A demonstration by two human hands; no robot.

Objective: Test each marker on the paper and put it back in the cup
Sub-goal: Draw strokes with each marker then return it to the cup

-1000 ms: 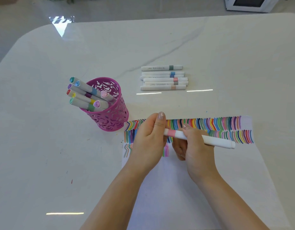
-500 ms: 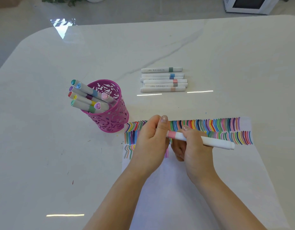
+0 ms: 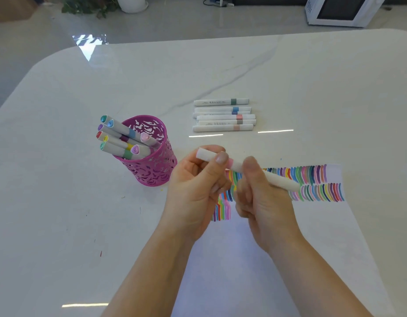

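A white marker with a pink band is held above the paper by both hands. My left hand pinches its capped left end. My right hand grips the barrel just right of the pink band. The marker slants down to the right, with its far end over the coloured strokes. The pink mesh cup stands left of the hands with several markers leaning out to the left. A row of several white markers lies on the table behind the paper.
The white marble table has rounded far corners and its far edge is near the top of the view. A white microwave and a potted plant sit on the floor beyond it. Small ink specks mark the table left of the paper.
Both hands have lifted the marker off the paper and tilted it. Its left end, hidden in my left hand before, now shows above the fingers.
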